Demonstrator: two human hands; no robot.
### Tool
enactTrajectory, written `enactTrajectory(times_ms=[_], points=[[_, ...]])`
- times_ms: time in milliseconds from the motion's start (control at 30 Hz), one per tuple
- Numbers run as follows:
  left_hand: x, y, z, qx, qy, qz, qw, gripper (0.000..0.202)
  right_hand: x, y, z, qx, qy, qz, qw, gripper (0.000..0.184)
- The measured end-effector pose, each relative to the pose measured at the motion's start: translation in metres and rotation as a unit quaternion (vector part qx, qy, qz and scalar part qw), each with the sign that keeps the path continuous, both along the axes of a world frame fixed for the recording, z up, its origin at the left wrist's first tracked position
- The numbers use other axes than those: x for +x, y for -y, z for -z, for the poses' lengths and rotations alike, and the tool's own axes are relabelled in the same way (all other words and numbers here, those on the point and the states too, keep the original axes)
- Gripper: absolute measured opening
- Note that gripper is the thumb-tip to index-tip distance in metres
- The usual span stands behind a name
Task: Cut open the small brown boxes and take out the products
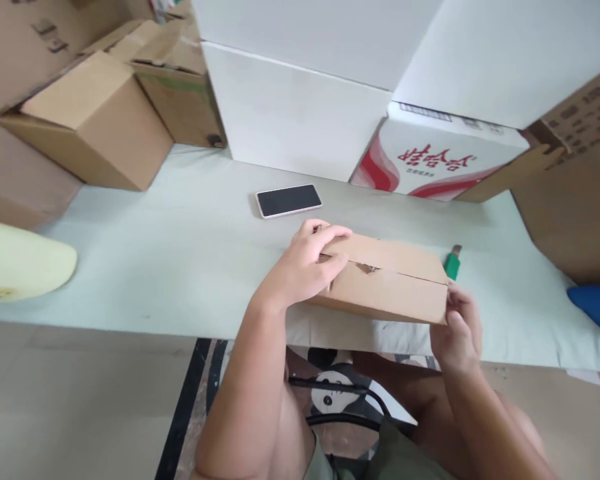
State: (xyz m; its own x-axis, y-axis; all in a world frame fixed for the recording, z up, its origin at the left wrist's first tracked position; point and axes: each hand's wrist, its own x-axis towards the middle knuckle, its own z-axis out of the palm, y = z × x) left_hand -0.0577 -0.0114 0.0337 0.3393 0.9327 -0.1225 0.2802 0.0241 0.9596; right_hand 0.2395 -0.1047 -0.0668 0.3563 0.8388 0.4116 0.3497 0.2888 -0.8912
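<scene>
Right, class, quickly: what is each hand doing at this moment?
Left hand: closed over the cardboard box's left end.
Right hand: gripping the box's right corner.

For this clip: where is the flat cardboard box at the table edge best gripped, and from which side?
Probably at its two short ends, one hand from each side: the cardboard box is long and low, and the left hand and right hand hold it there.

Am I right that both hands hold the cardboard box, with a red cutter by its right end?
Not quite: the head view shows the cutter is green, not red. The left hand and right hand do hold the cardboard box.
</scene>
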Motion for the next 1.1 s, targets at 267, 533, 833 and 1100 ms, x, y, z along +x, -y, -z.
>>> enactTrajectory(times_ms=[267,533,833,1100], points=[[0.047,-0.017,0.0,0.031,-0.033,-0.001,0.999,0.035,0.086,-0.031,-0.011,-0.177,0.179,0.171,0.953,0.035],[0.085,-0.028,0.008,0.087,-0.052,0.018,0.995,0.032,0.11,-0.041,0.01,-0.286,0.261,0.111,0.915,0.044],[0.102,-0.024,0.013,0.105,-0.026,0.019,0.994,0.03,0.101,-0.039,-0.019,-0.325,0.022,0.128,0.937,0.038],[0.098,-0.018,0.005,0.112,-0.062,0.036,0.991,0.034,0.097,-0.047,-0.034,-0.107,-0.357,0.119,0.92,0.055]])
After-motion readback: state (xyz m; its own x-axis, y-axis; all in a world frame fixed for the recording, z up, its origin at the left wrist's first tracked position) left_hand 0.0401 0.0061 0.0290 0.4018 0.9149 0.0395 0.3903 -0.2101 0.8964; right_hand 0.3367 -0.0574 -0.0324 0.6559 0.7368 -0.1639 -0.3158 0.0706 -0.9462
